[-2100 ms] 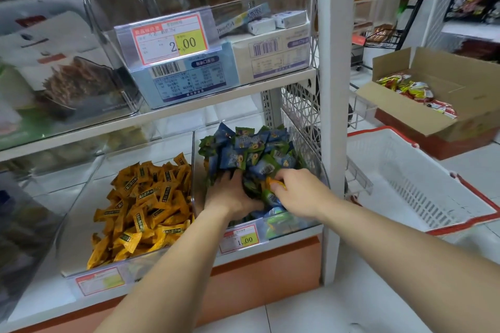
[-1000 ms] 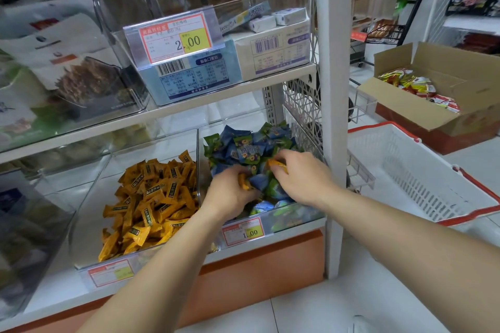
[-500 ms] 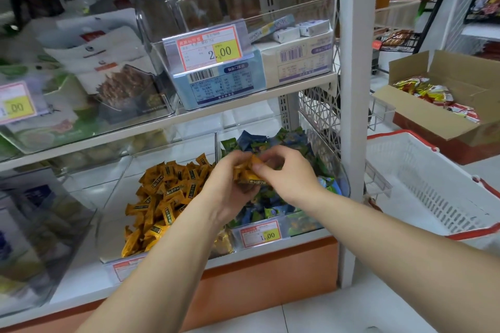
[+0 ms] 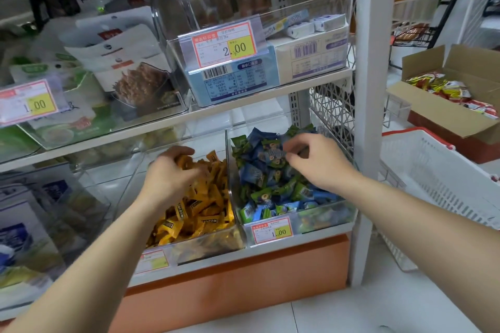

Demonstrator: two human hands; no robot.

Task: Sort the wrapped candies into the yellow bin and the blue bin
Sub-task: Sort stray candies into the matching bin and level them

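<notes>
Left hand (image 4: 169,175) hovers over the yellow bin (image 4: 208,245), fingers curled round yellow candies (image 4: 186,161), drop spot at six o'clock. Right hand (image 4: 315,163), at three o'clock, sits over the blue bin (image 4: 320,217) (grip unreadable, fingers bent).

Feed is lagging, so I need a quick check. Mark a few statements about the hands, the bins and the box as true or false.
1. The left hand holds yellow candies over the yellow bin. True.
2. The right hand is also over the yellow bin. False: it is over the blue bin, among the blue and green candies.
3. The blue bin's price tag reads 1.00. True.
4. The cardboard box is closed. False: it is open, with red-and-yellow packets inside.
</notes>
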